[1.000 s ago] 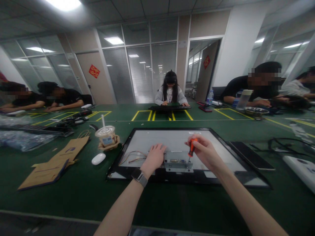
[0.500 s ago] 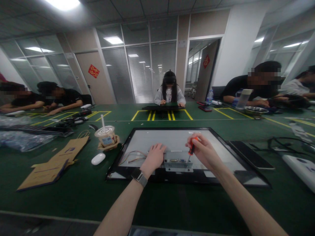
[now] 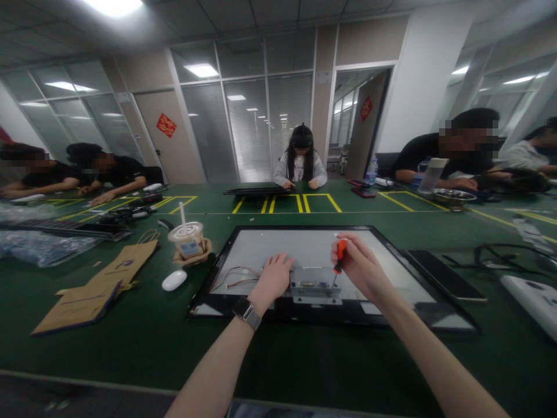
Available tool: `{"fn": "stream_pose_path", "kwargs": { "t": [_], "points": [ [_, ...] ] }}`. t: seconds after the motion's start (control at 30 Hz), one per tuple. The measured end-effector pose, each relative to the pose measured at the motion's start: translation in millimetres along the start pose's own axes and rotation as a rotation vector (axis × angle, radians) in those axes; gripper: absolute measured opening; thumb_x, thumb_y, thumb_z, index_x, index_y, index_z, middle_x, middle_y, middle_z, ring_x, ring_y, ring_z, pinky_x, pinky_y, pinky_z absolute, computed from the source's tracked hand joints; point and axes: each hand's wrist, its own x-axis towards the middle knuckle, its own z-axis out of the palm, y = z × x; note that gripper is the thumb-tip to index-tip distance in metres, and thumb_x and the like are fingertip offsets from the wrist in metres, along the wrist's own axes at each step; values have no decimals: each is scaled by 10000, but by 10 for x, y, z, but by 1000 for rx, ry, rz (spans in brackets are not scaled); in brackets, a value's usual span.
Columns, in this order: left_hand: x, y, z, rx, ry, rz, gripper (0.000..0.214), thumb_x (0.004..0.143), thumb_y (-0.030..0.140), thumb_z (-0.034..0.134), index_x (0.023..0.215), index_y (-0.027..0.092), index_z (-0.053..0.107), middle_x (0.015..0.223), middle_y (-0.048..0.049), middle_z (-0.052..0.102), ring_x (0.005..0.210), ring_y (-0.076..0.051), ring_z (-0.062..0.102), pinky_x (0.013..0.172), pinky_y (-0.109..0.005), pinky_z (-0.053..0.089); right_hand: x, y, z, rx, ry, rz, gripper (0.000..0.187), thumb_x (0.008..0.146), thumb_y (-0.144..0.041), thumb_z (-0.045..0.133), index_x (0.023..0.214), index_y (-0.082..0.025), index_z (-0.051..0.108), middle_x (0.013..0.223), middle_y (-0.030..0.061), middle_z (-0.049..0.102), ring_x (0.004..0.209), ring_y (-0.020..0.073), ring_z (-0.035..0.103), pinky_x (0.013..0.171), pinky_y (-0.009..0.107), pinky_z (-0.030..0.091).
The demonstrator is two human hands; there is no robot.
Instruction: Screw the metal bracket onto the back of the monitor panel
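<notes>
My right hand (image 3: 359,264) is closed around the orange and black handle of a screwdriver (image 3: 340,255). The shaft points down, its tip at the right end of a metal bracket (image 3: 315,285) with connector ports along its front. Beside the bracket's left edge my left hand (image 3: 275,278) lies flat with fingers stretched out, resting on a monitor panel (image 3: 256,244). The panel has a pale grey back and a black frame, and it lies flat on the green table (image 3: 143,342). Thin cables (image 3: 237,277) run across the panel left of my left hand.
Left of the panel are a drink cup (image 3: 190,241) in a cardboard holder, a white mouse (image 3: 174,281) and a flattened paper bag (image 3: 102,284). A black phone (image 3: 444,273) and a white power strip (image 3: 528,299) lie on the right. A person (image 3: 300,159) sits opposite; others sit at both sides.
My right hand's fingers have shifted around the screwdriver handle, while its tip stays on the bracket. My left hand has not moved. Across the table, the person's dark panel has slid left.
</notes>
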Motion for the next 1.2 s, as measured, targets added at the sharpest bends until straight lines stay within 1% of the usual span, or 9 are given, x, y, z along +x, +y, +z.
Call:
{"fn": "stream_pose_path", "kwargs": {
  "t": [0.13, 0.33, 0.43, 0.5, 0.6, 0.73, 0.83, 1.0, 1.2],
  "points": [
    [-7, 3, -4, 3, 13, 4, 492, 964, 105, 301, 1424, 186, 457, 1498, -139, 445, 1356, -269, 433, 1117, -460, 354, 9, -17, 19, 16, -9, -30, 213, 822, -465, 718, 834, -273, 626, 730, -8, 583, 617, 160, 516, 540, 286, 401],
    [-10, 3, -19, -11, 8, -1, 497, 955, 98, 307, 1418, 184, 466, 1488, -130, 457, 1342, -265, 447, 1112, -431, 360, -1, -2, 10, -17, 0, -40, 199, 796, -414, 760, 769, -249, 651, 876, 14, 589, 646, 140, 492, 541, 282, 379],
    [-12, 6, -18, -6, 11, 1, 499, 954, 97, 312, 1422, 179, 461, 1489, -132, 457, 1348, -270, 442, 1116, -441, 358, 1, 6, 8, -9, 15, -34, 199, 791, -434, 762, 825, -250, 694, 796, 9, 583, 674, 156, 514, 580, 293, 401],
    [-12, 7, -12, -2, 11, 3, 503, 953, 93, 313, 1429, 172, 456, 1496, -136, 450, 1359, -271, 432, 1124, -444, 350, 3, 0, 8, -2, 20, -9, 255, 787, -472, 757, 907, -253, 709, 734, -2, 576, 670, 162, 523, 594, 298, 406],
    [-8, 7, -4, -1, 10, 4, 499, 958, 95, 311, 1429, 164, 458, 1498, -143, 449, 1366, -279, 427, 1129, -452, 347, 1, -18, 10, 13, 14, -1, 280, 803, -481, 739, 989, -285, 667, 709, -20, 583, 653, 162, 525, 580, 288, 394],
    [0, 2, 3, -2, 5, -2, 501, 959, 96, 316, 1436, 170, 452, 1512, -142, 432, 1364, -284, 431, 1125, -460, 350, 2, -21, 12, 31, -14, -31, 197, 849, -447, 701, 922, -304, 586, 687, -41, 570, 597, 145, 494, 553, 273, 370],
    [3, -1, 7, 13, 15, 9, 492, 956, 95, 329, 1424, 170, 462, 1493, -141, 452, 1350, -277, 444, 1111, -446, 365, 12, -3, 9, 45, -24, -33, 221, 841, -456, 708, 891, -285, 578, 666, -44, 560, 570, 131, 472, 547, 265, 354],
    [-3, 4, 0, 36, 38, 23, 466, 958, 108, 347, 1400, 171, 479, 1462, -134, 480, 1311, -264, 474, 1082, -421, 393, 9, 29, 9, 64, -17, -5, 263, 824, -468, 722, 926, -275, 576, 657, -40, 573, 563, 131, 462, 542, 259, 332],
    [-2, 1, 8, 23, 32, 17, 485, 960, 101, 315, 1413, 173, 472, 1478, -135, 469, 1320, -274, 468, 1095, -442, 378, -18, 44, 16, 51, -11, -31, 261, 818, -438, 743, 881, -270, 553, 638, -51, 563, 550, 124, 444, 539, 251, 316]
  ]
}}
